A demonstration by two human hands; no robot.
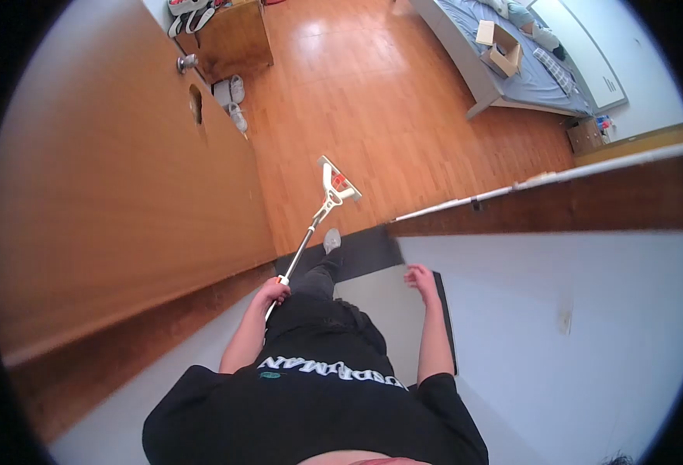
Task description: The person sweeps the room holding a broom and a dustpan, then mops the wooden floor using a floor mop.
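My left hand (275, 291) is wrapped round the handle of a mop (300, 252), near its orange-and-white grip. The metal pole runs forward and slightly right to a flat white mop head (341, 180) with red parts, low over the wooden floor past the doorway. My right hand (419, 279) hangs free at my side near the white wall, fingers apart and a little curled, with nothing in it. One grey shoe (331, 241) stands at the dark threshold (365, 249), beside the mop pole.
An open wooden door (124, 186) with a round knob fills the left. Shoes (237, 116) stand by a wooden cabinet (229, 39). At the upper right, a bed (465, 54) bears an open cardboard box (503, 54). The door frame (512, 209) and white wall (558, 287) are on the right.
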